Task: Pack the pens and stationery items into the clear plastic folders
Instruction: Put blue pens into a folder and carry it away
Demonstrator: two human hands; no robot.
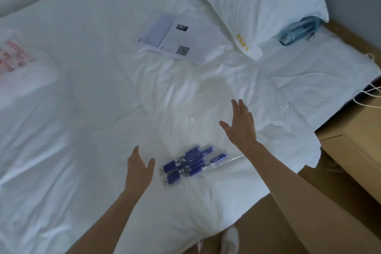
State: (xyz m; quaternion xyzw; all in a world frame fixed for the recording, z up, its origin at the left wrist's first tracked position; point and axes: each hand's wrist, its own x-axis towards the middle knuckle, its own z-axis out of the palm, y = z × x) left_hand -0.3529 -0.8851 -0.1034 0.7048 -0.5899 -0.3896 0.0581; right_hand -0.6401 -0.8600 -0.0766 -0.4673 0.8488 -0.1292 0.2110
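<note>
While both hands hover, nothing is packed yet, as judged from how things lie.
Left hand [138, 168]: at 7 o'clock of the scene, fingers straight and relaxed, holding nothing, just beside the pens.
Right hand [240, 123]: at 5 o'clock, palm down, fingers spread and straight, holding nothing, above the folder.
Pens [188, 164]: a loose blue cluster on the duvet [72, 130], at 6 o'clock, between the two forearms.
Folder [206, 99]: faint, clear, lying flat on the duvet at 12 o'clock from the pens; its edges are hard to make out.
Paper [167, 37]: printed sheet at 12 o'clock, near the pillow [243, 0].
Blue pouch [298, 30]: at 2 o'clock, by the pillow; its contents cannot be told.
Risk, folder: being clear on white, it may be grabbed by the wrong edge, so the opening is missed.
Risk, pens: loose and round on soft bedding, they may scatter or roll off the near edge if scooped carelessly.
Risk, slip: slick plastic may slide on the duvet when pens are pushed in one-handed.
</note>
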